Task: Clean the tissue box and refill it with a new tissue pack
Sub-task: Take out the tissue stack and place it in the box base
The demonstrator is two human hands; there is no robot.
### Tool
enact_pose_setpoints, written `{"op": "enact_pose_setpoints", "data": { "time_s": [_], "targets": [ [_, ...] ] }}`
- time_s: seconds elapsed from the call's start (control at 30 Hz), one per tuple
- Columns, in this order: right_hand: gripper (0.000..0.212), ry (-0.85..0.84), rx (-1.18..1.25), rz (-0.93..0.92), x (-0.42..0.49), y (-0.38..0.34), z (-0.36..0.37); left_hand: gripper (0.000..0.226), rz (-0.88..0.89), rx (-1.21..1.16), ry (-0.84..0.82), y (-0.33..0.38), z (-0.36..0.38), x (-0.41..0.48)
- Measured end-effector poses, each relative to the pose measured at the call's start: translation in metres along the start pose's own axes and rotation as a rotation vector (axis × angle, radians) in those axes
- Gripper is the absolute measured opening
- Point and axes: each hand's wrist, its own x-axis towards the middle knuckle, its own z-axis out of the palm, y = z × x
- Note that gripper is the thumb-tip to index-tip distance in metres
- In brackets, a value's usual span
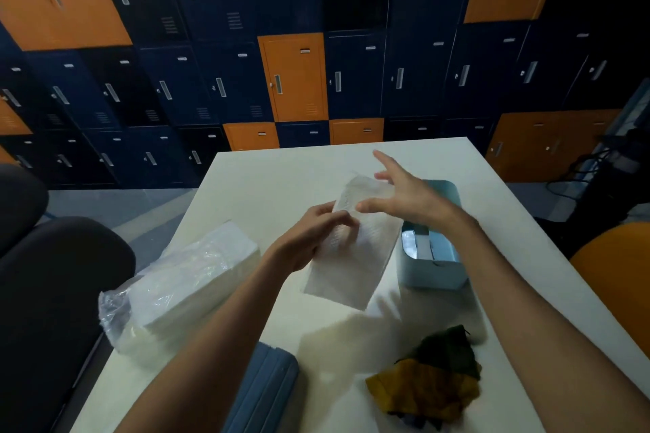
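Note:
My left hand [313, 235] pinches a single white tissue sheet [351, 257] that hangs above the middle of the white table [267, 179]. Just above the sheet's upper end, my right hand [404, 193] hovers with its fingers spread and straight. The light-blue tissue box [432, 267] stands open-topped to the right of the sheet, under my right forearm. A new tissue pack [190, 278] in loose clear plastic lies at the left of the table. The box's blue lid [263, 394] lies at the near edge.
A crumpled yellow and dark-green cloth [432, 380] lies on the table at the near right. A dark chair [52, 274] stands to the left and an orange seat [619, 278] to the right. Blue and orange lockers [295, 77] fill the wall beyond.

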Motion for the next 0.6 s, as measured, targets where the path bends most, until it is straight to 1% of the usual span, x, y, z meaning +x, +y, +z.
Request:
{"op": "enact_pose_setpoints", "data": {
  "time_s": [0.03, 0.07, 0.1, 0.13, 0.17, 0.2, 0.27, 0.33, 0.37, 0.43, 0.47, 0.53, 0.6],
  "targets": [
    [0.085, -0.060, 0.008, 0.029, 0.003, -0.001, -0.004, 0.022, 0.026, 0.030, -0.034, 0.004, 0.000, -0.002],
    [0.070, -0.107, 0.030, 0.039, 0.006, -0.001, -0.010, 0.022, 0.044, 0.050, -0.055, 0.008, 0.000, -0.003],
    [0.053, -0.128, 0.076, 0.033, 0.008, -0.001, -0.017, 0.022, 0.058, 0.073, -0.067, 0.011, 0.000, -0.004],
    [0.040, -0.128, 0.150, 0.026, 0.009, 0.001, -0.024, 0.021, 0.067, 0.102, -0.075, 0.014, 0.001, -0.005],
    [0.034, -0.117, 0.230, 0.024, 0.009, 0.003, -0.033, 0.022, 0.067, 0.121, -0.083, 0.016, 0.001, -0.004],
    [0.033, -0.103, 0.311, 0.023, 0.009, 0.006, -0.041, 0.024, 0.059, 0.114, -0.095, 0.017, -0.001, -0.003],
    [0.040, -0.075, 0.463, 0.028, 0.006, 0.013, -0.060, 0.040, 0.023, 0.046, -0.100, 0.019, 0.000, 0.001],
    [0.051, -0.060, 0.584, 0.040, 0.001, 0.021, -0.079, 0.056, -0.029, 0.048, -0.010, 0.019, 0.004, 0.012],
    [0.055, -0.060, 0.603, 0.036, -0.002, 0.023, -0.087, 0.059, -0.057, 0.072, 0.060, 0.017, 0.009, 0.019],
    [0.060, -0.061, 0.577, 0.018, -0.008, 0.029, -0.103, 0.053, -0.118, 0.100, 0.183, 0.009, 0.029, 0.033],
    [0.061, -0.059, 0.554, 0.009, -0.011, 0.030, -0.110, 0.047, -0.139, 0.125, 0.212, 0.006, 0.040, 0.039],
    [0.060, -0.036, 0.521, 0.004, -0.016, 0.033, -0.122, 0.033, -0.149, 0.236, 0.196, -0.002, 0.062, 0.049],
    [0.055, -0.010, 0.498, 0.003, -0.022, 0.035, -0.132, 0.024, -0.140, 0.396, 0.155, -0.008, 0.080, 0.055]
  ]
}}
